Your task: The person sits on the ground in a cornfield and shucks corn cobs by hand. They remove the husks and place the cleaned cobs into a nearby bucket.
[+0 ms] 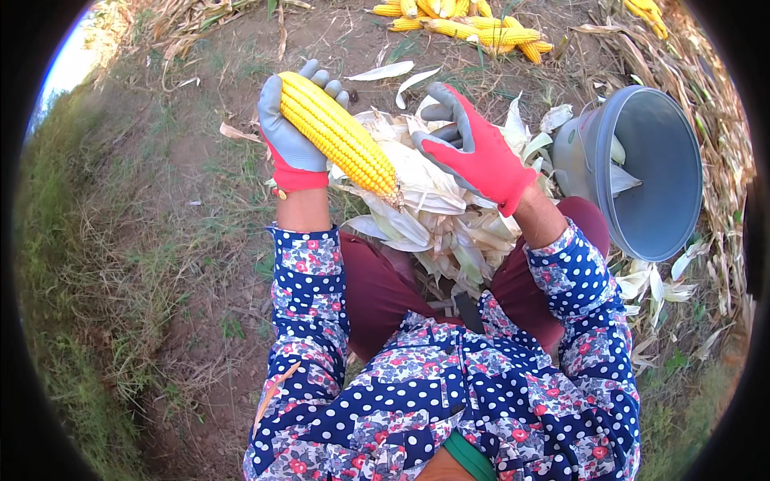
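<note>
A husked yellow ear of corn (337,135) lies across the palm of my left hand (295,129), which wears a red glove with grey coating. The thumb wraps its near side, and the fingertips show behind it. My right hand (472,144), in a matching glove, is raised to the right of the ear with bent fingers apart and holds nothing. Below and between both hands spreads a heap of pale corn husks (436,186), reaching down between my knees.
A grey plastic bucket (656,174) lies tipped on its side at the right, with husk pieces inside. Husked corn ears (475,30) are piled on the soil at the top, with more ears (646,15) at upper right. Dry stalks (722,150) line the right edge.
</note>
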The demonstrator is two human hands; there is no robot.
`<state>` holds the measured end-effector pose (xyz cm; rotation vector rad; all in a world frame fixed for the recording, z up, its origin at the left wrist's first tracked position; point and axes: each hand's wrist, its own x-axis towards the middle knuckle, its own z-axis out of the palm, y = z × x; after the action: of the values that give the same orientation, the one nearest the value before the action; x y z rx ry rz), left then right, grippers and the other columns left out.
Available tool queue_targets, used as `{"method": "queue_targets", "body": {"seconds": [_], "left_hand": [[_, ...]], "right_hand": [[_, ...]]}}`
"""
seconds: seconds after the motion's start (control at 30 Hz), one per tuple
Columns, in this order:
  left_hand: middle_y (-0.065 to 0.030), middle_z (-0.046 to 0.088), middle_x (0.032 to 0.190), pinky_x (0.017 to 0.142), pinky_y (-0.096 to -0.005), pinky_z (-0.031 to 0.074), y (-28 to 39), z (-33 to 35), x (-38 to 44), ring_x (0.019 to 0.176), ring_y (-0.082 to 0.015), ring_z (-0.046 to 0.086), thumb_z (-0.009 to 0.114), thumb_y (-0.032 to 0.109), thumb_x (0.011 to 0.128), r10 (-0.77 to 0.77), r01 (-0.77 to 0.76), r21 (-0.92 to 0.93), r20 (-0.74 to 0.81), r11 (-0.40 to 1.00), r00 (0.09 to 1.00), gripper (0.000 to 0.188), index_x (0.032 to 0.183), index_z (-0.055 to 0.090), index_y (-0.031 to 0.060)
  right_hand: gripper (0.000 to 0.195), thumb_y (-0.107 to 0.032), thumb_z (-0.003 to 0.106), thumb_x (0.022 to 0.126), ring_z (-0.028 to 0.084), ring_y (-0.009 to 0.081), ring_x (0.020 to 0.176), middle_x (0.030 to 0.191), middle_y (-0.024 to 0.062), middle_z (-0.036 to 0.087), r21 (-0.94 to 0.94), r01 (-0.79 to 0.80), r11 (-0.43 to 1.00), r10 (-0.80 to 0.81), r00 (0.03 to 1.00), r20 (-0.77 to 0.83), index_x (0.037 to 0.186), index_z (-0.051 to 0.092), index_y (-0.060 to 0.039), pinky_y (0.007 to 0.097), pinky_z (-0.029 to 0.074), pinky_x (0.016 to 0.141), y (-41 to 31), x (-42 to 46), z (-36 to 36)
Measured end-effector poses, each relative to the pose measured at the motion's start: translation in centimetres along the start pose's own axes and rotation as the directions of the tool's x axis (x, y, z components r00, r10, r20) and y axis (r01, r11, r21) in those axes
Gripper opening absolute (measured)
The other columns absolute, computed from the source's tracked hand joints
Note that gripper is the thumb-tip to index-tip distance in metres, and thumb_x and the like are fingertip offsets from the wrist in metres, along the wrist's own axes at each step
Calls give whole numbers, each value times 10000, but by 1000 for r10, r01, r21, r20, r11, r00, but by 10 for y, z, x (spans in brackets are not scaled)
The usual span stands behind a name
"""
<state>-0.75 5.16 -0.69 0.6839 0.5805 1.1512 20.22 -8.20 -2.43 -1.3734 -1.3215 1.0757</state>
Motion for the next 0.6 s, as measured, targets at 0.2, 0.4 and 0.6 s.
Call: {"method": "queue_targets", "body": {"seconds": [0.2,0.4,0.6], "left_hand": [[-102,594,943,743,-360,514,-14,20,-8,813,-227,577,559,509,857,-99,92,51,147,994,984,706,1265,476,-62],[-103,599,944,732,-356,505,-28,34,-19,805,-213,580,560,510,856,-191,165,137,205,977,960,721,1286,470,-62],[-104,605,940,721,-350,504,-36,37,-23,798,-215,586,560,516,852,-249,225,121,248,967,936,745,1299,455,-70]], "right_hand": [[1016,-419,798,719,627,230,972,1272,157,534,-291,180,940,-155,982,106,1486,223,-79,347,510,847,-5,-12,16],[610,-596,575,828,637,324,949,983,181,662,-316,91,944,-12,969,245,1175,590,-95,403,491,795,-9,-10,15],[354,-445,561,895,623,329,727,732,120,642,-325,105,940,-42,980,194,826,644,-108,434,472,664,-11,-12,9]]}}
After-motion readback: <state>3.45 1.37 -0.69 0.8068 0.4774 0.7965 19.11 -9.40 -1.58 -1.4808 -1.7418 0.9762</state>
